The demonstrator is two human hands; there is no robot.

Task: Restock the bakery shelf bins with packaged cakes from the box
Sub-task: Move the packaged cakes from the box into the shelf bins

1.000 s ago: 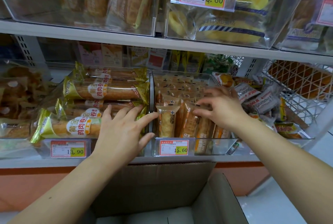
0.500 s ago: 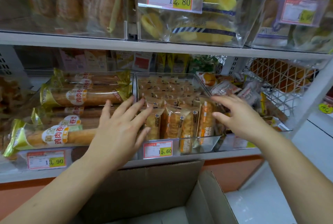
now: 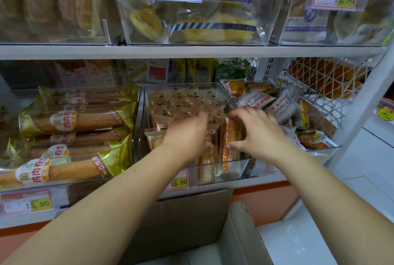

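The clear middle bin (image 3: 236,163), tagged 15.60, holds several upright packaged cakes (image 3: 210,165) in orange-brown wrappers. My left hand (image 3: 187,136) reaches into the bin with fingers spread flat over the packs; it is blurred and holds nothing. My right hand (image 3: 258,134) is at the bin's right side, thumb in front and fingers arched behind the rightmost packaged cake (image 3: 232,132), pinching it. The open cardboard box (image 3: 191,217) stands below the shelf under my forearms; its contents are hidden.
A bin of gold-wrapped rolls (image 3: 74,119) sits left of the middle bin. A bin of white and orange packets (image 3: 266,100) and a white wire basket (image 3: 319,79) are to the right. Bins of yellow cakes (image 3: 191,21) stand on the upper shelf (image 3: 191,51).
My left hand moved right from the bin divider into the middle bin. My right hand came in from the bin's right side and closed around the rightmost cake. The camera moved closer.
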